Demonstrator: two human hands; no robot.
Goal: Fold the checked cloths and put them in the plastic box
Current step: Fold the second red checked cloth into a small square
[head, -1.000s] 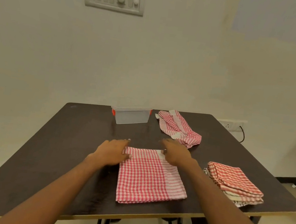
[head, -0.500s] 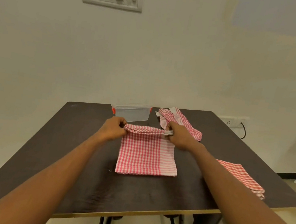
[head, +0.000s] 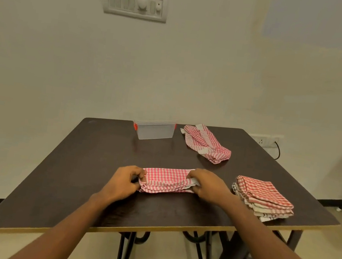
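A red-and-white checked cloth (head: 166,181) lies folded into a narrow strip on the dark table (head: 87,162). My left hand (head: 125,181) pinches its left end and my right hand (head: 207,186) grips its right end. The clear plastic box (head: 154,129) with red clips stands open at the table's far edge, apart from both hands. A loose, crumpled checked cloth (head: 206,143) lies to the right of the box. A stack of folded checked cloths (head: 262,198) sits near the table's front right corner, just right of my right hand.
The table's front edge (head: 152,228) runs close below my forearms. A wall switch panel (head: 135,4) hangs above, and a socket with a black cable (head: 272,141) is low on the right wall. Dark table legs (head: 234,255) show beneath.
Both hands brought the cloth's far edge toward me over the near part, so the flat square is now a narrow strip. The hands still hold its two ends.
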